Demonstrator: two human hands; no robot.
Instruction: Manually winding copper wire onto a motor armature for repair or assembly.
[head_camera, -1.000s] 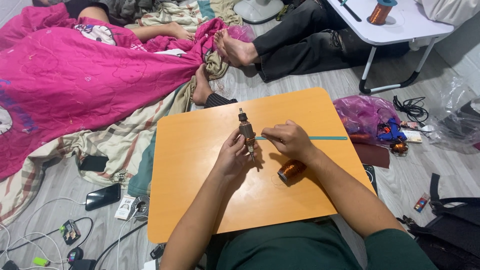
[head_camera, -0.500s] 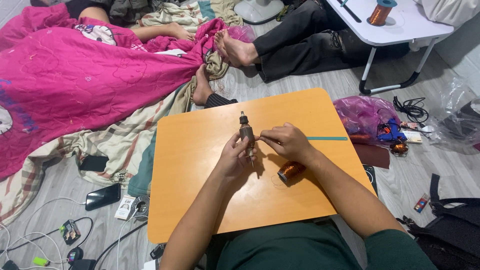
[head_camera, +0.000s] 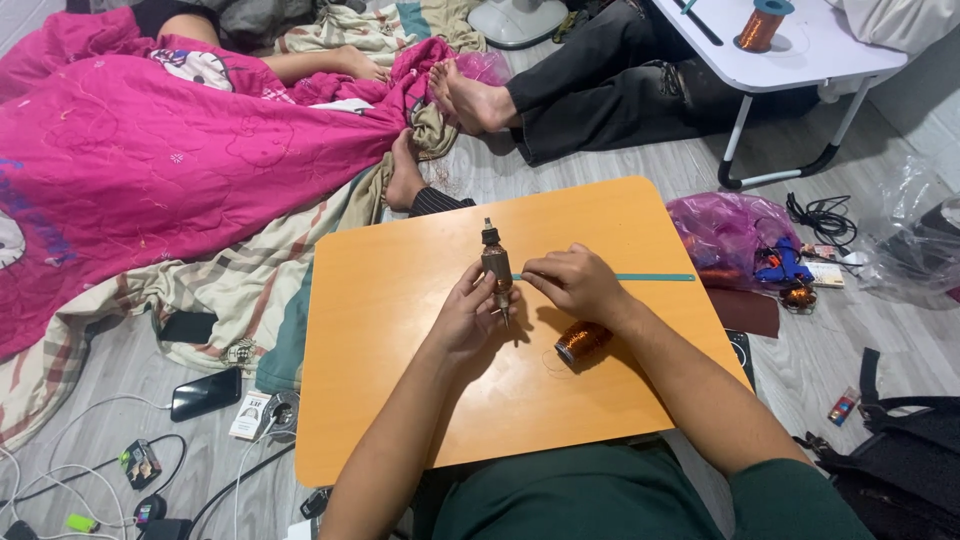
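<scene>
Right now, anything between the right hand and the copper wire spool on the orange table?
Nothing visible. The copper wire spool lies on the orange table just beneath the right hand, which sits beside the motor armature held by the left hand.

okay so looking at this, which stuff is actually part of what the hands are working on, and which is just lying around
In use:
left hand holding the small motor armature
right hand at the armature
copper wire spool
teal stick
orange table

Lying about:
phone
pink blanket
pink plastic bag
white table
</scene>
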